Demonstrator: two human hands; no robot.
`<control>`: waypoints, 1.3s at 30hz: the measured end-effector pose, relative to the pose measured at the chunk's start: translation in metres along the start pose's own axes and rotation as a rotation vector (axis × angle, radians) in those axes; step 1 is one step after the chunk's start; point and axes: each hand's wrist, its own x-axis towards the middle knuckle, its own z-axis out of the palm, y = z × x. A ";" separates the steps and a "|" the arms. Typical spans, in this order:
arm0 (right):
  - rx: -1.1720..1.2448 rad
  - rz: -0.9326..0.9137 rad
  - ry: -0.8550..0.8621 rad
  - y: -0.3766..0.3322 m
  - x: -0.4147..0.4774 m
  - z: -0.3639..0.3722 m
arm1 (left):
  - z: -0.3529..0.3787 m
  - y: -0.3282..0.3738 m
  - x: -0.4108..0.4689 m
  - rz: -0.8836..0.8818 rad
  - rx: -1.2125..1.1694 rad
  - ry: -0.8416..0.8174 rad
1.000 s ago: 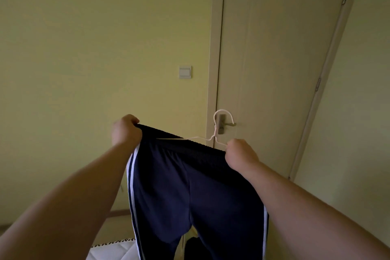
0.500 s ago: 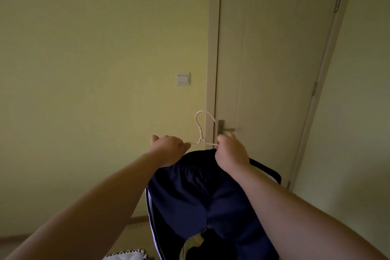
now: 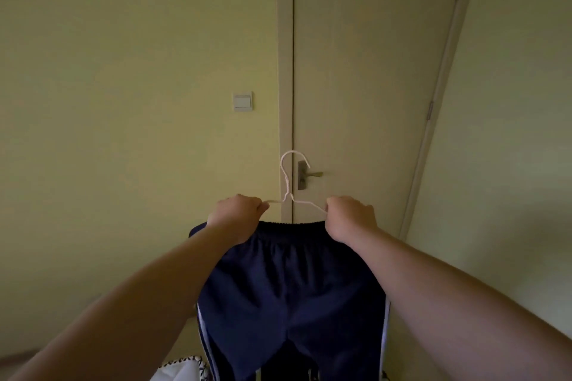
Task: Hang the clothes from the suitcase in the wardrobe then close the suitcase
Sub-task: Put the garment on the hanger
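Dark navy trousers (image 3: 291, 288) with white side stripes hang by their waistband from a thin white wire hanger (image 3: 289, 192), held up in front of me. My left hand (image 3: 236, 215) grips the hanger's left arm together with the waistband. My right hand (image 3: 349, 218) grips the right arm the same way. The hanger's hook points up between my hands. Neither the suitcase nor the wardrobe is in view.
A closed pale door (image 3: 365, 86) with a metal lever handle (image 3: 308, 175) stands straight ahead. A light switch (image 3: 242, 101) sits on the yellow-green wall to its left. A white item with dark trim (image 3: 182, 370) shows at the bottom edge.
My hands have moved apart along the hanger, from beside the hook out onto its two arms. The waistband now lies spread flat across the hanger.
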 end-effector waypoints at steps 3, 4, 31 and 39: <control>0.084 0.035 0.051 -0.001 -0.009 0.008 | 0.011 0.000 -0.005 0.014 -0.061 0.114; 0.076 0.035 0.028 -0.003 -0.013 0.009 | 0.014 0.001 -0.006 0.016 -0.073 0.092; 0.266 -0.045 0.069 0.002 -0.156 -0.044 | -0.048 0.046 -0.126 0.014 -0.073 0.386; 0.375 -0.102 -0.009 0.019 -0.236 -0.081 | -0.103 0.071 -0.204 0.015 0.080 0.370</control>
